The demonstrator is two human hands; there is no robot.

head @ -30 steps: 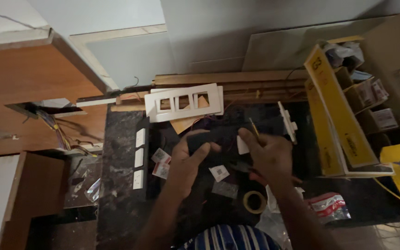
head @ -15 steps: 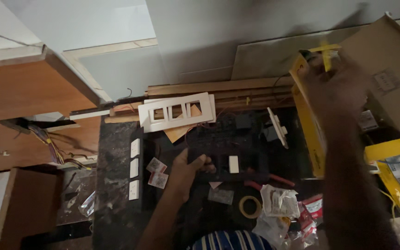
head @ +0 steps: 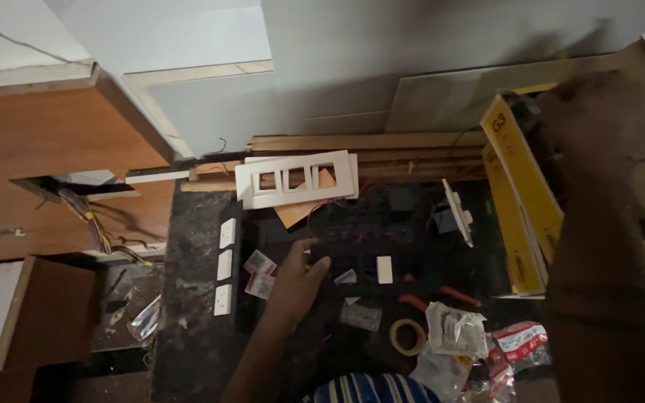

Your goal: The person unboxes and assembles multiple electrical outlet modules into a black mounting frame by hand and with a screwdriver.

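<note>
The left hand [head: 296,280] rests on the dark tabletop [head: 188,328], fingers [head: 315,263] loosely curled and holding nothing, their tips at the edge of a black module frame [head: 360,227] that lies just ahead of them. Small white packets [head: 259,272] lie just left of that hand, and three white switches [head: 225,266] sit in a column further left. The right hand [head: 599,119] is raised and blurred, up at the yellow box [head: 520,201] on the right; whether its fingers grip anything cannot be told. A white three-window plate [head: 296,179] leans against wooden strips [head: 382,149] beyond the frame. A tape roll [head: 407,336] and plastic bags [head: 457,332] lie near the front edge.
</note>
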